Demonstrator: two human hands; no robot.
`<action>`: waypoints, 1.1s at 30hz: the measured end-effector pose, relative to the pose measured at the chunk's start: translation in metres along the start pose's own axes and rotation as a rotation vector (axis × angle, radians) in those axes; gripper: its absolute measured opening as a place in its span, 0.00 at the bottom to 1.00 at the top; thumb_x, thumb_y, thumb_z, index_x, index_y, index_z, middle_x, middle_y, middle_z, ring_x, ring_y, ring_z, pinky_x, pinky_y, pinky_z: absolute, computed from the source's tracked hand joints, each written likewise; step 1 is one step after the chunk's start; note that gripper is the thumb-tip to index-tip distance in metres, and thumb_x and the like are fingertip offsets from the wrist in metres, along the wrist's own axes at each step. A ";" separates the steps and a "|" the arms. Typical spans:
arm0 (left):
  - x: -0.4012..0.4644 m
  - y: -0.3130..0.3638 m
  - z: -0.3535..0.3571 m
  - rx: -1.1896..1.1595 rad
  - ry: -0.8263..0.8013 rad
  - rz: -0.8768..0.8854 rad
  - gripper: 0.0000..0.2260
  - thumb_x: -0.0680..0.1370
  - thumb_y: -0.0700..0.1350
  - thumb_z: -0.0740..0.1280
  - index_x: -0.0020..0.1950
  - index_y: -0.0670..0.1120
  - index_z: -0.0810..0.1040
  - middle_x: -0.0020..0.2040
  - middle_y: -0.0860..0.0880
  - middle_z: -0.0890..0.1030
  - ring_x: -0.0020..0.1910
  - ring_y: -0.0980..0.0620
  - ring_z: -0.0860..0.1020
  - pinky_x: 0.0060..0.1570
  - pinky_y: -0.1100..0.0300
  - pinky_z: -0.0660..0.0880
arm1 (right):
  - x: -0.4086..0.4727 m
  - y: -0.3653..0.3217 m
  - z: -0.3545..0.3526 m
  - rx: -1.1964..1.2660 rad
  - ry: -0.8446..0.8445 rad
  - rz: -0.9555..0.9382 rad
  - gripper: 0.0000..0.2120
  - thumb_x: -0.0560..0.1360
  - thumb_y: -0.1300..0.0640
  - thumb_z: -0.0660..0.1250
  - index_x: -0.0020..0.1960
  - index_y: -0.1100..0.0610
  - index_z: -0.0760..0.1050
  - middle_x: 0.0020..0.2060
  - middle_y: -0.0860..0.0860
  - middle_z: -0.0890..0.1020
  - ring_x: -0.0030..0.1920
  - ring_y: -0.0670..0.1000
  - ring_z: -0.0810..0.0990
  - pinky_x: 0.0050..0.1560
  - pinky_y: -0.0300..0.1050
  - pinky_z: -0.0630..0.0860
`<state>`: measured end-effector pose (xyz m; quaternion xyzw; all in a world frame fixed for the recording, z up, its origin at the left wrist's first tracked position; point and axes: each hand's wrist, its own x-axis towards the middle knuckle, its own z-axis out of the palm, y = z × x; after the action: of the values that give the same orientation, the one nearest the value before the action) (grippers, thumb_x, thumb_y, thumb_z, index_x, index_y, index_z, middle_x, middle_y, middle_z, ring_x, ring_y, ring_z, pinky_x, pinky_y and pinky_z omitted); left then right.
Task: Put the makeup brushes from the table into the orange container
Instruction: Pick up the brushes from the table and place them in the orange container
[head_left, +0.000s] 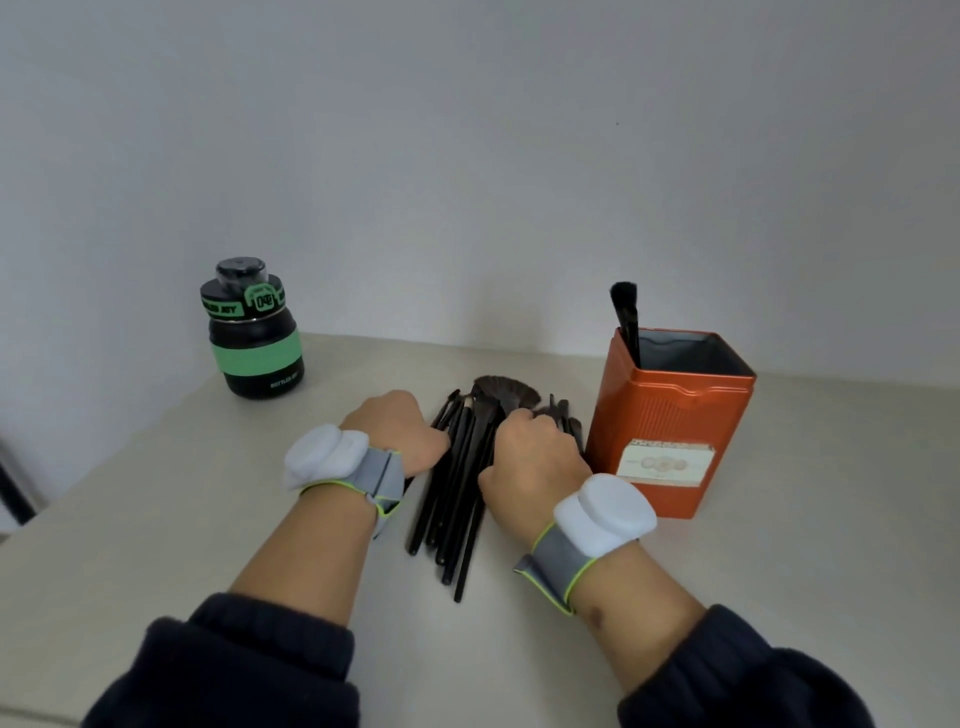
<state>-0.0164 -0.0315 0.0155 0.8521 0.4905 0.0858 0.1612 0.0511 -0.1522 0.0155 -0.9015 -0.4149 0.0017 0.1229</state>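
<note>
A pile of several black makeup brushes (457, 488) lies on the table between my hands, bristles pointing away from me, with a fan brush (506, 391) at the far end. My left hand (397, 434) rests curled against the pile's left side. My right hand (535, 457) is curled over the pile's right side, fingers down among the brush heads; whether it grips one is hidden. The orange container (670, 415), a tall square tin with an open top, stands just right of the pile. One black brush (626, 317) stands in its far left corner, bristles up.
A black and green bottle (254, 338) stands at the back left of the beige table (208, 519). A plain wall runs behind the table. The table's left edge slants down toward me. Both wrists wear grey bands with white pods.
</note>
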 end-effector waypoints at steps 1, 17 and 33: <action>0.000 0.000 0.000 -0.006 0.007 -0.003 0.12 0.75 0.47 0.67 0.35 0.43 0.74 0.30 0.48 0.72 0.28 0.51 0.70 0.25 0.62 0.61 | -0.001 0.000 -0.002 0.023 -0.009 0.002 0.19 0.77 0.62 0.65 0.65 0.67 0.67 0.59 0.61 0.76 0.57 0.62 0.79 0.42 0.46 0.71; 0.004 -0.001 0.001 -0.186 0.282 0.091 0.07 0.76 0.50 0.64 0.46 0.48 0.79 0.45 0.48 0.83 0.42 0.45 0.78 0.40 0.59 0.70 | -0.017 0.010 -0.020 0.279 0.211 -0.041 0.12 0.76 0.54 0.59 0.58 0.58 0.67 0.41 0.52 0.75 0.44 0.59 0.79 0.38 0.47 0.72; -0.070 0.068 -0.032 -1.176 0.876 0.562 0.02 0.80 0.49 0.64 0.47 0.57 0.73 0.34 0.53 0.80 0.30 0.50 0.77 0.33 0.54 0.74 | -0.030 0.031 -0.068 0.985 0.966 -0.354 0.13 0.80 0.45 0.60 0.41 0.51 0.71 0.22 0.44 0.70 0.23 0.43 0.69 0.27 0.38 0.65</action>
<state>-0.0064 -0.1172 0.0705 0.6076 0.1496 0.6971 0.3501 0.0613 -0.2092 0.0719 -0.5604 -0.4052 -0.2307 0.6845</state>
